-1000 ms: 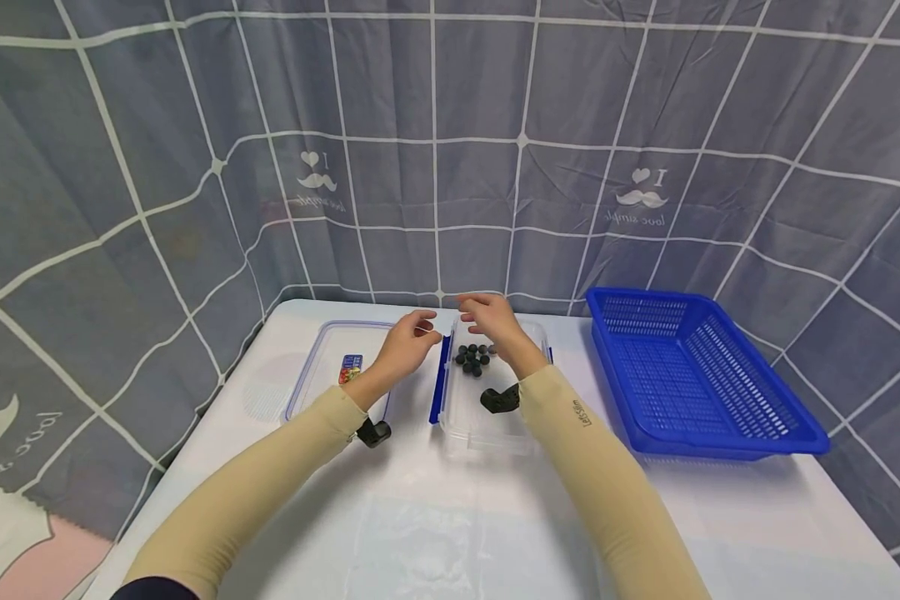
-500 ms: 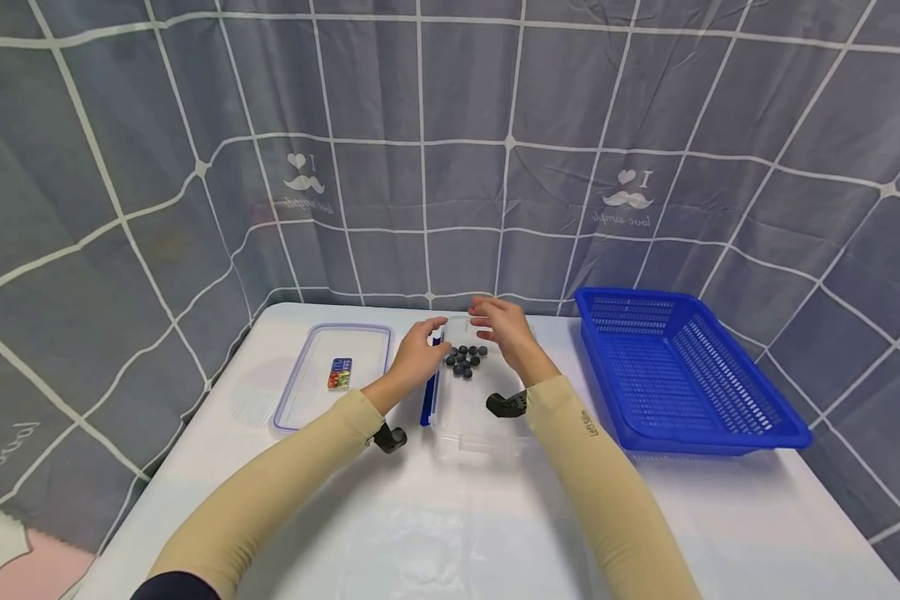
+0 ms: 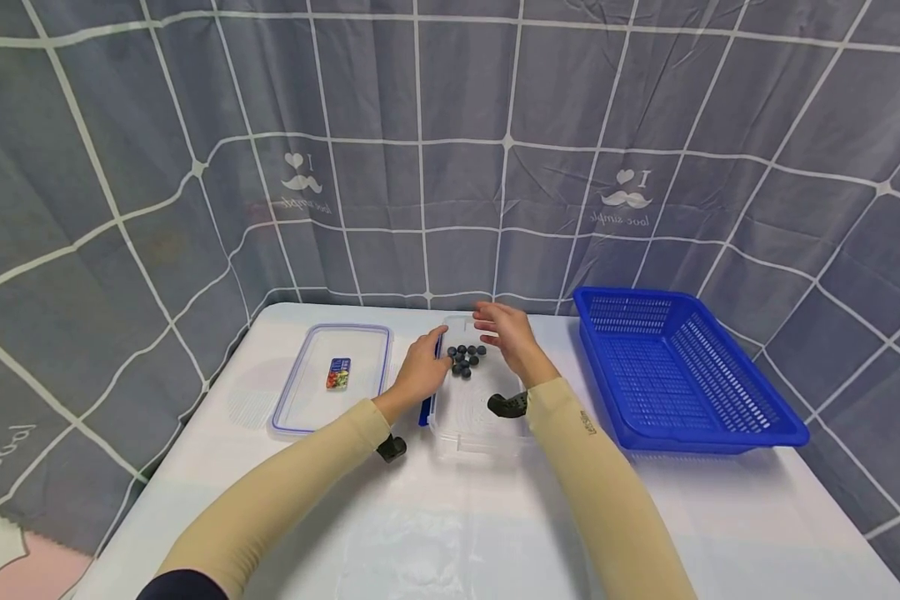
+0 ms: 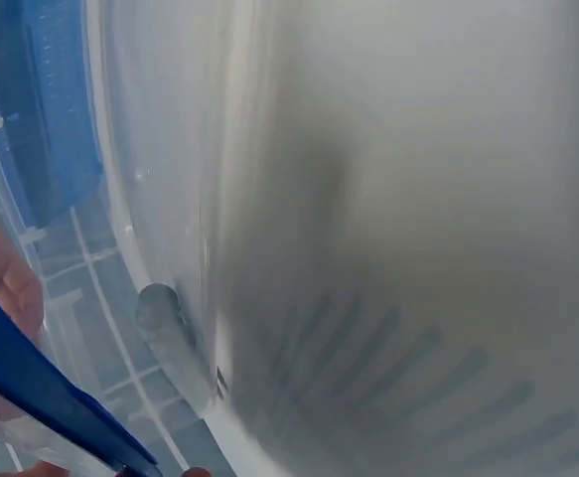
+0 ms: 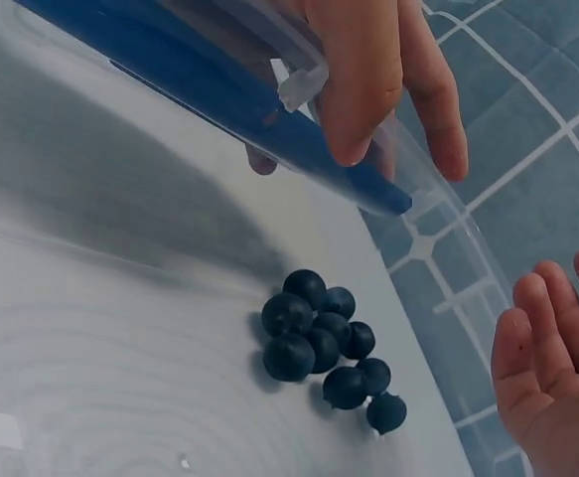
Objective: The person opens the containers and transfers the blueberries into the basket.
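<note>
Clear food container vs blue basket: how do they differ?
The food container is transparent; the basket is blue. The food container's walls are solid; the basket's are slotted. Blueberries lie in the food container; none show in the basket. Both are rectangular and open-topped.

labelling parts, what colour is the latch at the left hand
Blue latch, clearest in the right wrist view.

The table [image 3: 450, 517] has a white, glossy surface, tinted faintly blue and pink, with a rounded far left corner. Three objects rest directly on it, from left to right: a clear lid [image 3: 366, 375] with a violet-blue rim, lying flat; a transparent container [image 3: 465, 410] with a blue flap [image 3: 424, 412] along its left side; and a blue perforated basket [image 3: 675, 375], apart from the container.
</note>
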Demonstrator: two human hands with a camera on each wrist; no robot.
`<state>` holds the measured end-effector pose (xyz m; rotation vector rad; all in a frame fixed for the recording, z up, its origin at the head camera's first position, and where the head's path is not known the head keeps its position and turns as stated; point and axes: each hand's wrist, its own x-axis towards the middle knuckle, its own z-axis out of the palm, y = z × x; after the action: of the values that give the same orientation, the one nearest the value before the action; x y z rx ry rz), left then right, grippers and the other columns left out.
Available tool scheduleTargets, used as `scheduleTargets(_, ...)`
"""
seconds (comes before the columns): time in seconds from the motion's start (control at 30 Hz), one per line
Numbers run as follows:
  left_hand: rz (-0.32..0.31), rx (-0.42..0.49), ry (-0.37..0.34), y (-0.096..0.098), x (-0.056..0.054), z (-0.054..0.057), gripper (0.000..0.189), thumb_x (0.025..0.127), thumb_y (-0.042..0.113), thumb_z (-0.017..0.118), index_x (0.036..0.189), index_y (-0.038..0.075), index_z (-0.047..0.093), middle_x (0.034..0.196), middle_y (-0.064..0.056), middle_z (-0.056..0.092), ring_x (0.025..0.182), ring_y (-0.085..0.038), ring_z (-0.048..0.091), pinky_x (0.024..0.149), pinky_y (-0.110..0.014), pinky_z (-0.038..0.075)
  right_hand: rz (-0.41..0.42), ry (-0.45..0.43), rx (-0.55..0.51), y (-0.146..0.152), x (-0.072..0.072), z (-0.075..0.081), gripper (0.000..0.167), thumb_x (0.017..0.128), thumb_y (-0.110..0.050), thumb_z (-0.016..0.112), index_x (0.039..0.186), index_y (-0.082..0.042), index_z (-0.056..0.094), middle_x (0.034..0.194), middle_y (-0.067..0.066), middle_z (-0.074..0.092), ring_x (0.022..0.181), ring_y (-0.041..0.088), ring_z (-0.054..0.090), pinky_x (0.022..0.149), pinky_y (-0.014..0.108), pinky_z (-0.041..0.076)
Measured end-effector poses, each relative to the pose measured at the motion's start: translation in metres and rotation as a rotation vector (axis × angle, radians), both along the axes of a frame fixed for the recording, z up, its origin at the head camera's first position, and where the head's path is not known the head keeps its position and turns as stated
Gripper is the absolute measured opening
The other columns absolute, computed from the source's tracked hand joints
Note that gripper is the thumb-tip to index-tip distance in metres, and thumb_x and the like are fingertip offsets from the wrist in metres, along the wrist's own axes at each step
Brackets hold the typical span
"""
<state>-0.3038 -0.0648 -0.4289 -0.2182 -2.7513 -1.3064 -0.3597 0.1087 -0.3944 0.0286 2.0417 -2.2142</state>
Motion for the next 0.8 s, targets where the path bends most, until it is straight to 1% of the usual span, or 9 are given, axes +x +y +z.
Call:
scheduleTargets(0.1, 0.014, -0.008, 0.003, 0.001, 0.001, -0.001, 0.060, 0.097, 0.015, 0.049, 0.156, 0.013, 0.038, 0.151, -0.017, 0.047, 0.143, -0.036, 0.040, 0.118, -0.050, 0.031, 0.008, 0.002, -0.001, 0.000, -0.002, 0.000, 0.044, 0.103, -0.024, 0.055, 0.140, -0.001, 0.057, 0.138, 0.023, 0.060, 0.098, 0.018, 0.065, 0.088, 0.034, 0.053)
scheduleTargets(0.2, 0.020, -0.007, 0.000, 0.003, 0.002, -0.002, 0.059, 0.098, 0.015, 0.046, 0.156, 0.013, 0.036, 0.152, -0.017, 0.047, 0.143, -0.036, 0.040, 0.118, -0.050, 0.031, 0.027, -0.006, 0.003, 0.002, -0.005, -0.002, 0.044, 0.103, -0.026, 0.057, 0.140, -0.001, 0.057, 0.138, 0.025, 0.058, 0.106, 0.024, 0.065, 0.095, 0.039, 0.052)
scheduleTargets(0.3, 0.021, -0.007, 0.003, 0.006, 0.002, -0.002, 0.058, 0.099, 0.015, 0.045, 0.157, 0.012, 0.036, 0.152, -0.017, 0.046, 0.143, -0.037, 0.040, 0.118, -0.050, 0.031, 0.049, -0.020, 0.023, 0.005, -0.009, -0.005, 0.042, 0.103, -0.027, 0.058, 0.136, -0.003, 0.060, 0.139, 0.026, 0.057, 0.111, 0.028, 0.063, 0.105, 0.048, 0.046)
scheduleTargets(0.4, 0.019, -0.012, 0.005, 0.008, 0.001, -0.002, 0.058, 0.100, 0.016, 0.044, 0.157, 0.013, 0.035, 0.153, -0.017, 0.046, 0.143, -0.037, 0.040, 0.118, -0.050, 0.031, 0.065, -0.031, 0.041, 0.007, -0.011, -0.009, 0.039, 0.102, -0.026, 0.059, 0.134, -0.004, 0.061, 0.135, 0.025, 0.060, 0.108, 0.027, 0.063, 0.109, 0.052, 0.042)
scheduleTargets(0.5, 0.025, -0.026, 0.009, 0.009, 0.000, -0.002, 0.057, 0.100, 0.016, 0.044, 0.157, 0.012, 0.035, 0.152, -0.017, 0.046, 0.142, -0.037, 0.041, 0.117, -0.050, 0.032, 0.076, -0.042, 0.036, 0.009, -0.012, -0.013, 0.039, 0.102, -0.023, 0.058, 0.137, -0.003, 0.060, 0.124, 0.020, 0.064, 0.103, 0.025, 0.064, 0.110, 0.053, 0.040)
scheduleTargets(0.57, 0.032, -0.031, 0.011, 0.009, -0.001, -0.001, 0.057, 0.101, 0.017, 0.044, 0.157, 0.012, 0.035, 0.151, -0.017, 0.047, 0.142, -0.036, 0.041, 0.117, -0.050, 0.032, 0.083, -0.045, 0.048, 0.010, -0.013, -0.014, 0.040, 0.103, -0.022, 0.058, 0.139, -0.004, 0.059, 0.117, 0.015, 0.066, 0.099, 0.023, 0.063, 0.109, 0.054, 0.041)
scheduleTargets(0.63, 0.039, -0.038, 0.014, 0.009, -0.002, -0.001, 0.056, 0.101, 0.017, 0.044, 0.157, 0.012, 0.035, 0.151, -0.017, 0.047, 0.142, -0.036, 0.041, 0.117, -0.050, 0.033, 0.090, -0.044, 0.072, 0.010, -0.013, -0.016, 0.042, 0.102, -0.022, 0.058, 0.140, -0.004, 0.058, 0.114, 0.012, 0.065, 0.099, 0.024, 0.063, 0.107, 0.052, 0.043)
scheduleTargets(0.73, 0.038, -0.034, 0.015, 0.009, -0.002, 0.001, 0.056, 0.101, 0.017, 0.043, 0.157, 0.012, 0.035, 0.152, -0.017, 0.046, 0.142, -0.036, 0.041, 0.117, -0.049, 0.032, 0.095, -0.059, 0.118, 0.009, -0.015, -0.018, 0.043, 0.101, -0.021, 0.059, 0.141, -0.005, 0.058, 0.122, 0.016, 0.063, 0.104, 0.029, 0.060, 0.101, 0.048, 0.046)
scheduleTargets(0.8, 0.038, -0.035, 0.018, 0.008, -0.002, 0.002, 0.057, 0.101, 0.017, 0.044, 0.157, 0.012, 0.035, 0.152, -0.017, 0.047, 0.142, -0.036, 0.041, 0.117, -0.049, 0.032, 0.093, -0.086, 0.145, 0.007, -0.015, -0.021, 0.043, 0.101, -0.020, 0.059, 0.141, -0.005, 0.058, 0.129, 0.020, 0.060, 0.108, 0.033, 0.058, 0.097, 0.045, 0.047)
